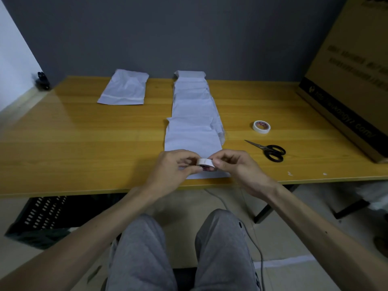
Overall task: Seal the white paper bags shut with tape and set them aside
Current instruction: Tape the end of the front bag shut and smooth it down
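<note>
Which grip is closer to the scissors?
Right. The right grip holds the tape roll just left of the scissors; the left grip is on the roll's far side.

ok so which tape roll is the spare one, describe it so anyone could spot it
On the wooden table, look right of the long row of white paper bags. The spare tape roll lies flat there, just beyond the black-handled scissors; unlike the other roll, gripped by the left hand and right hand, nothing touches it.

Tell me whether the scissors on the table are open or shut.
Shut: the scissors lie flat, blades together forming one narrow point.
</note>
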